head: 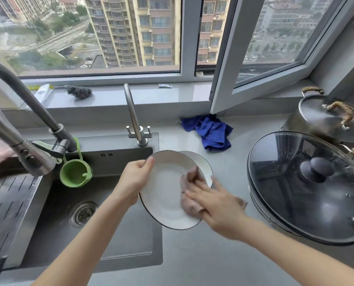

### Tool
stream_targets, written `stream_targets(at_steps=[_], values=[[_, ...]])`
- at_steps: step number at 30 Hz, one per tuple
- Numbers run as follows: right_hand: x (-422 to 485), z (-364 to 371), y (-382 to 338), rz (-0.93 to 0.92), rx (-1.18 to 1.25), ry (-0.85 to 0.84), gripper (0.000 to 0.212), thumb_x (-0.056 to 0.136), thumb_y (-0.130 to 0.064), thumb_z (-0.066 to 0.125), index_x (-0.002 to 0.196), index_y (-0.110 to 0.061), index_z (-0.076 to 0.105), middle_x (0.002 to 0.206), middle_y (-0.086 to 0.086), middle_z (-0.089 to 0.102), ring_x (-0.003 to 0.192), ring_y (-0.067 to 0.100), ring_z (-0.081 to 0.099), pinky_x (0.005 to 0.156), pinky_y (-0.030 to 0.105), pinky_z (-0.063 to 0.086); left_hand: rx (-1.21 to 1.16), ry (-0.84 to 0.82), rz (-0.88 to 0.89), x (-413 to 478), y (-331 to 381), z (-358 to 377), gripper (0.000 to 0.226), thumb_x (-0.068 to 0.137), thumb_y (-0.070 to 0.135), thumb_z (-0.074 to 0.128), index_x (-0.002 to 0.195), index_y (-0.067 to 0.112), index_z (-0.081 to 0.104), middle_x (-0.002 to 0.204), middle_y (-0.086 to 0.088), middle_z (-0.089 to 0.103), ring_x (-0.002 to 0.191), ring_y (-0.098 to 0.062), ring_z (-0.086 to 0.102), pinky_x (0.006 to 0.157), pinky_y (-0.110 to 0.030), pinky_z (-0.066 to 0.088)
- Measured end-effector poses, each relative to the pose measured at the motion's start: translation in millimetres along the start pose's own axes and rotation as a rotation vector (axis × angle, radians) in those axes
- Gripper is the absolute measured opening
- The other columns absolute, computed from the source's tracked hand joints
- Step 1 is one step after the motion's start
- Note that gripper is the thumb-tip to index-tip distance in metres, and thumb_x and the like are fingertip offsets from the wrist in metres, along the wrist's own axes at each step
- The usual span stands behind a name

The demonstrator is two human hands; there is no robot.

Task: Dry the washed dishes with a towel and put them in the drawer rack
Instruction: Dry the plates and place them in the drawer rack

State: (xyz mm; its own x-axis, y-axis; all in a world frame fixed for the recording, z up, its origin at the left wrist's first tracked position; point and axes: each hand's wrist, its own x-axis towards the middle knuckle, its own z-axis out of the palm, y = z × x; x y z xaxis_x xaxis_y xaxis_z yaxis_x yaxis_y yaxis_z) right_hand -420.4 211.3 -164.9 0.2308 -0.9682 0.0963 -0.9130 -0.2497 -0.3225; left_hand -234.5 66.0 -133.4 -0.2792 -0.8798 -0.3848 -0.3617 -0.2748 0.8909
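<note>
A white plate (163, 188) with a thin dark rim is tilted up over the right edge of the sink. My left hand (133, 180) grips its left rim, thumb on the top edge. My right hand (215, 200) presses a pinkish-beige towel (189, 195) flat against the plate's right side. Behind it, a second white plate (201, 164) lies on the grey counter, mostly hidden. No drawer rack is in view.
The dark sink (110, 203) lies at the left, with a pull-down faucet (23, 129), a small tap (133, 118) and a green hanging basket (76, 174). A blue cloth (211, 131) lies by the open window. A glass-lidded wok (308, 186) and steel pot (329, 118) fill the right.
</note>
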Motion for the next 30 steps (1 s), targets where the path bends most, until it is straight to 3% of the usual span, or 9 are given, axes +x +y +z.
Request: stream_targets(at_steps=[2,5,8,10,13,16,19,24,30], values=[[9.3,-2.2,19.1,-0.011,-0.205,0.076,0.049,0.081,-0.027,0.043,0.126,-0.015,0.059,0.138,0.008,0.054,0.128,0.030,0.051,0.107,0.054,0.019,0.057,-0.062,-0.027,-6.1,-1.1,-3.6,0.047,0.066,0.067,0.049,0.088,0.026,0.045,0.089,0.000,0.038,0.076,-0.017,0.036,0.070,-0.029,0.028],[46.0,-14.9,18.8,-0.052,-0.210,0.121,0.056,0.085,-0.028,0.045,0.140,-0.018,0.042,0.145,0.018,0.043,0.135,0.035,0.039,0.111,0.059,0.023,0.159,-0.157,-0.029,-15.0,0.3,-4.7,0.028,0.092,0.049,0.046,0.088,0.022,0.053,0.086,-0.002,0.038,0.069,-0.019,0.034,0.054,-0.025,0.023],[75.1,-34.5,3.6,-0.126,-0.004,-0.053,0.073,0.082,-0.032,0.061,0.147,-0.033,0.029,0.141,0.009,0.047,0.127,0.027,0.044,0.107,0.047,0.035,0.182,-0.186,0.110,-27.9,6.3,-1.8,0.038,0.097,0.040,0.045,0.077,0.011,0.057,0.072,-0.001,0.040,0.067,-0.015,0.034,0.060,-0.027,0.025],[87.6,-49.4,-4.2,-0.102,0.159,-0.140,0.076,0.076,-0.029,0.072,0.143,-0.037,0.036,0.121,-0.002,0.058,0.107,0.016,0.054,0.092,0.036,0.046,0.288,-0.130,0.220,-40.6,14.3,1.4,0.044,0.098,0.033,0.046,0.058,0.016,0.038,0.054,0.010,0.028,0.051,-0.008,0.024,0.049,-0.021,0.018],[98.3,-68.8,-8.1,0.031,0.487,-0.195,0.060,0.068,-0.015,0.078,0.122,-0.036,0.060,0.113,-0.012,0.066,0.104,0.009,0.061,0.093,0.033,0.049,0.283,-0.024,0.291,-51.4,18.1,3.6,0.043,0.097,0.026,0.047,0.057,0.014,0.035,0.052,0.009,0.020,0.043,-0.010,0.017,0.041,-0.022,0.013],[99.7,-78.6,-13.5,0.147,0.668,-0.246,0.045,0.070,-0.012,0.082,0.108,-0.029,0.064,0.101,-0.004,0.066,0.089,0.013,0.063,0.082,0.026,0.054,0.177,0.014,0.283,-52.7,15.6,1.0,0.038,0.096,0.029,0.050,0.068,0.004,0.051,0.063,-0.001,0.022,0.052,-0.010,0.018,0.047,-0.025,0.014],[94.5,-77.6,-13.5,0.263,0.677,-0.256,0.044,0.070,-0.019,0.083,0.109,-0.024,0.064,0.094,-0.010,0.063,0.082,0.002,0.058,0.079,0.020,0.049,0.066,-0.011,0.246,-54.5,7.7,0.0,0.046,0.091,0.037,0.053,0.067,-0.002,0.052,0.068,-0.004,0.030,0.063,-0.018,0.025,0.058,-0.031,0.019],[70.6,-59.5,-13.4,0.504,0.844,-0.070,0.032,0.071,-0.014,0.082,0.097,-0.019,0.064,0.078,-0.008,0.060,0.068,0.004,0.056,0.066,0.019,0.049,-0.032,0.086,0.267,-59.8,-0.8,-0.7,0.043,0.096,0.023,0.052,0.061,0.002,0.037,0.061,-0.001,0.019,0.057,-0.015,0.016,0.055,-0.032,0.010],[33.1,-31.5,-21.0,0.806,1.274,0.131,0.030,0.076,-0.003,0.075,0.104,-0.009,0.066,0.077,0.006,0.061,0.058,0.011,0.057,0.055,0.020,0.050,-0.051,0.084,0.283,-72.1,-26.0,11.6,0.043,0.095,0.023,0.052,0.066,-0.008,0.052,0.065,-0.006,0.025,0.060,-0.018,0.020,0.052,-0.029,0.014]])
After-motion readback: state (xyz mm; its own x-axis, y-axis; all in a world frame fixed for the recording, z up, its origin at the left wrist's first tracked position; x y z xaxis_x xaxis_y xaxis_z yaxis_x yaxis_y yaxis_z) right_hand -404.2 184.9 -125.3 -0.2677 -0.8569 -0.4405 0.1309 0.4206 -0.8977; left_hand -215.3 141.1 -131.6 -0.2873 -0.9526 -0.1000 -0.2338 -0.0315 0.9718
